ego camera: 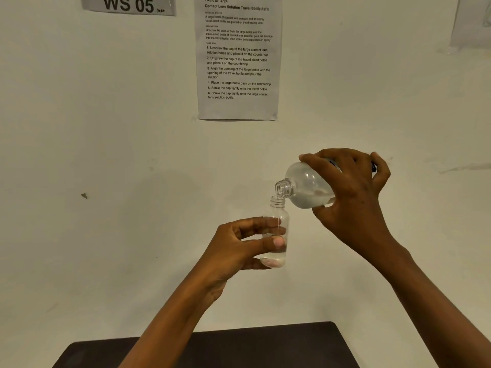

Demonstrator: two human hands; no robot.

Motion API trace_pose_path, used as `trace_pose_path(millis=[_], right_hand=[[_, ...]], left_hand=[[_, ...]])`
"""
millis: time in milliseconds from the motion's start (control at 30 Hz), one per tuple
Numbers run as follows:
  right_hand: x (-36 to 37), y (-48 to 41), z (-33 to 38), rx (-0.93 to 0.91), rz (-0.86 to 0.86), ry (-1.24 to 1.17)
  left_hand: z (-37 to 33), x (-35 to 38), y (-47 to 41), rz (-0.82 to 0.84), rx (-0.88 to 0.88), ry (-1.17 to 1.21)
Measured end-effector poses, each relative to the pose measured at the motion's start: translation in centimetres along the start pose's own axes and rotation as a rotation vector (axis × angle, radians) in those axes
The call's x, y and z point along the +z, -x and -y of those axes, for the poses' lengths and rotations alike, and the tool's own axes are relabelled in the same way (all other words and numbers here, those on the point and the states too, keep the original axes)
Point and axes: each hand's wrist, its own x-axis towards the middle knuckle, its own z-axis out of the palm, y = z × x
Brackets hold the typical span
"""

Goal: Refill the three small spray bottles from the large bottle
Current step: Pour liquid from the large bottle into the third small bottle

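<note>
My left hand (239, 247) holds a small clear bottle (276, 227) upright in the air, thumb and fingers wrapped round its lower half. The bottle has no cap and some clear liquid sits in its bottom. My right hand (353, 192) grips the large clear bottle (305, 185), tilted down to the left. Its open neck sits right above the small bottle's mouth. A thin stream of liquid runs down inside the small bottle. No other small bottles or caps are in view.
A dark tabletop (265, 346) lies at the bottom, far below the hands. A pale wall fills the background, with a printed task sheet (237, 57) and a "WS 05" sign (128, 5) taped to it.
</note>
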Motion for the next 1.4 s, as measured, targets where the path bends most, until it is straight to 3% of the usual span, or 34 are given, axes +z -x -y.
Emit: trace_pose_path(millis=[1400], right_hand=[[-0.67,-0.11,0.21,-0.005,-0.013,0.013]], left_hand=[[-0.52,0.17,0.55,0.005,0.021,0.001]])
